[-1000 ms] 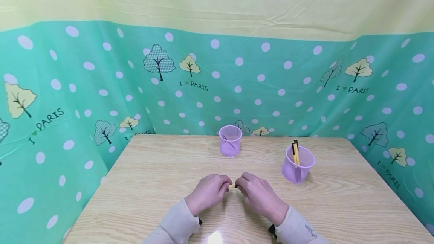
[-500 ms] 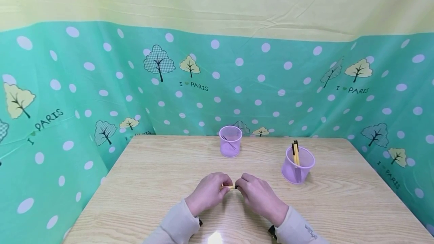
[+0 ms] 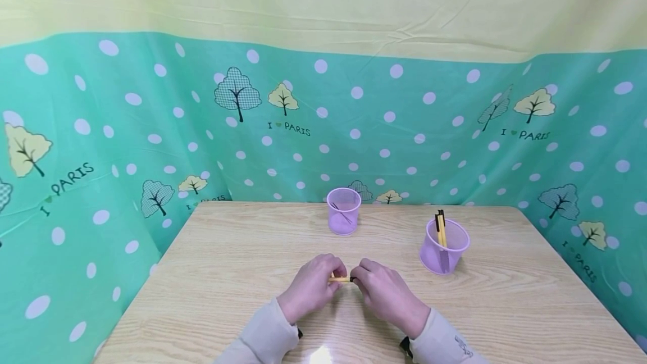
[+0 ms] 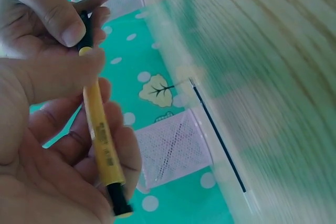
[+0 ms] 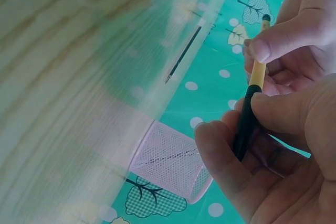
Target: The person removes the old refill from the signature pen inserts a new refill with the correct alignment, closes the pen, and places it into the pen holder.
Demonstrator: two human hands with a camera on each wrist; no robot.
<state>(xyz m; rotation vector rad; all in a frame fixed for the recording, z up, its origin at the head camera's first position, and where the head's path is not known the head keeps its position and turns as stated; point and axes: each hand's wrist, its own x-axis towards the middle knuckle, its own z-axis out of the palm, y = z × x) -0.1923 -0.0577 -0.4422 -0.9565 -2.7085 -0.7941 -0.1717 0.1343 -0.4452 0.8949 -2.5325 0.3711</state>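
Observation:
A pen (image 3: 341,280) with a yellow barrel and black ends spans both hands above the table. My left hand (image 3: 309,285) holds the yellow barrel (image 4: 100,129), its thumb lying across it near the black grip. The right hand (image 3: 386,295) pinches that black grip (image 5: 244,124) between thumb and fingers. In both wrist views a thin dark pen refill (image 4: 219,140) lies apart from the hands; the head view does not show it. Whether the barrel and grip are screwed tight together, I cannot tell.
Toward the back of the wooden table (image 3: 242,229) stands a purple mesh cup (image 3: 343,223) with thin dark sticks inside. A second purple cup (image 3: 438,258), at right, holds yellow and black pens (image 3: 441,229). A printed curtain (image 3: 354,128) hangs behind.
My left fingers have shifted on the pen and lifted slightly, so more of the yellow barrel shows. The right hand stays in place on the black end.

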